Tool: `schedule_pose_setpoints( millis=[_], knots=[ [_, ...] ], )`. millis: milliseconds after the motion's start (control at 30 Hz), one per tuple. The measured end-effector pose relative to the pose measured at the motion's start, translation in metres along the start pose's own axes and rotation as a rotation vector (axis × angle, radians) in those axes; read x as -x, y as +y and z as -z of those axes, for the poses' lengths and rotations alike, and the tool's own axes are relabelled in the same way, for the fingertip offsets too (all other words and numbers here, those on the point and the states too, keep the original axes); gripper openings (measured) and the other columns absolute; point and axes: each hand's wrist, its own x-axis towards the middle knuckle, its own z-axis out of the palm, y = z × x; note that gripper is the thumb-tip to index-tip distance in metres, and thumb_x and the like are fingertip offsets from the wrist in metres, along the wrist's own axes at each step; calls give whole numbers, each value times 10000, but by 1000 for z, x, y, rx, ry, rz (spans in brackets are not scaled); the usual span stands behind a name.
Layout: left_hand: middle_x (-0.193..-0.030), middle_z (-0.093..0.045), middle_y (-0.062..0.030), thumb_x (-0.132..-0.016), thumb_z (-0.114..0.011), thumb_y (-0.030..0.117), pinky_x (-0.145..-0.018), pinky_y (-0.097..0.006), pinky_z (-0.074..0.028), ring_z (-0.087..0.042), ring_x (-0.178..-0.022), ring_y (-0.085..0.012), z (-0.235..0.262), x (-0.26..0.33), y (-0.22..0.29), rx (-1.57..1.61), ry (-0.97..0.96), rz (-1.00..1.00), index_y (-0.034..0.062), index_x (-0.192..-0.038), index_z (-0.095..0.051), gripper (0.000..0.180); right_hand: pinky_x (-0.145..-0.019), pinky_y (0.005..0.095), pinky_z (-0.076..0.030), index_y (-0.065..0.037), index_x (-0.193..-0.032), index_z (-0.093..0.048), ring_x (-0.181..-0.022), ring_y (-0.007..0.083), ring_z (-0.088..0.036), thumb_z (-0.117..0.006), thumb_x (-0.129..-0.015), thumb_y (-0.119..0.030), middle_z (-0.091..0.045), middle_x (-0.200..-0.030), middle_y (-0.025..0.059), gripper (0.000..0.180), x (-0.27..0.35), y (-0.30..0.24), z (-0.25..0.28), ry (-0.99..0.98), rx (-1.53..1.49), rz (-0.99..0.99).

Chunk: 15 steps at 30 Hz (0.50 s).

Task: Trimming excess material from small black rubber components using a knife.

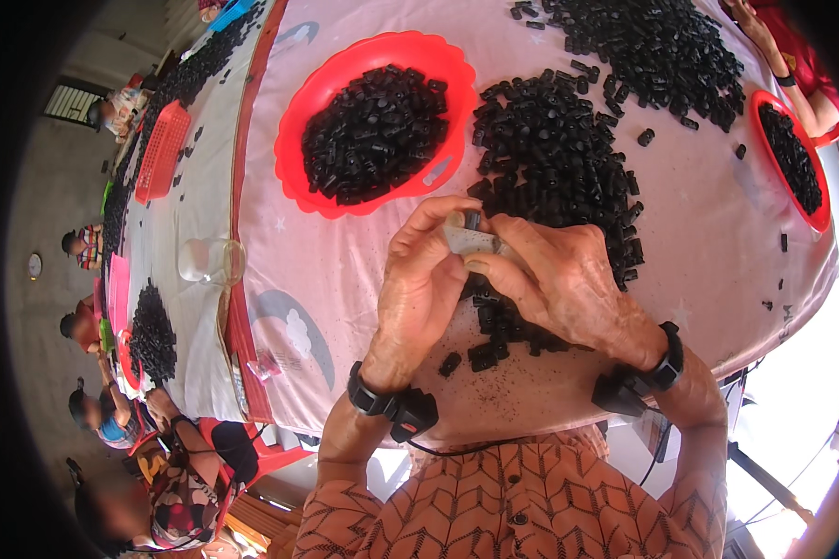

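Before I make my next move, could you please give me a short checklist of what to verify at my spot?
1. Left hand has its fingers on the small pale piece: ok.
2. Right hand has its fingers at the same piece: ok.
3. Exact kind of that piece: cannot tell, the fingers cover part of it.
4. Red bowl with the scalloped rim is resting on the cloth: ok.
5. Cloth in front of you free of dark specks: not ok, they are scattered there.
6. Black parts kept clear of your hands: not ok, the pile runs under the right hand.
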Motion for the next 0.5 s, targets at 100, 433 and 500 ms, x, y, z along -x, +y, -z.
schedule_pose_setpoints(
  millis=[100, 433, 500],
  knots=[
    [-1014, -590, -71, -929, -571, 97, -835, -268, -468, -569, -930, -144, 0, 0, -1, 3, -4, 1, -3, -1131, -573, 225, -428, 342, -478, -6, -879, -600, -469, 259, -599, -688, -881, -275, -572, -579, 106, 283, 1, 2, -1, 18, 13, 2],
    [-963, -644, -84, -963, -564, 110, -711, -267, -502, -619, -803, -157, 1, -1, 0, 86, -47, 66, 3, -1168, -597, 233, -462, 351, -483, -7, -857, -596, -499, 272, -612, -673, -898, -217, -588, -601, 128, 228, 0, 6, -2, 45, -103, -114],
    [-951, -643, -82, -963, -567, 115, -661, -262, -487, -612, -770, -156, 5, 0, 1, 82, -54, 78, 6, -1168, -602, 235, -467, 336, -472, 8, -902, -617, -495, 260, -608, -644, -921, -192, -601, -627, 139, 202, -3, 5, 2, 58, -149, -205]
  ],
)
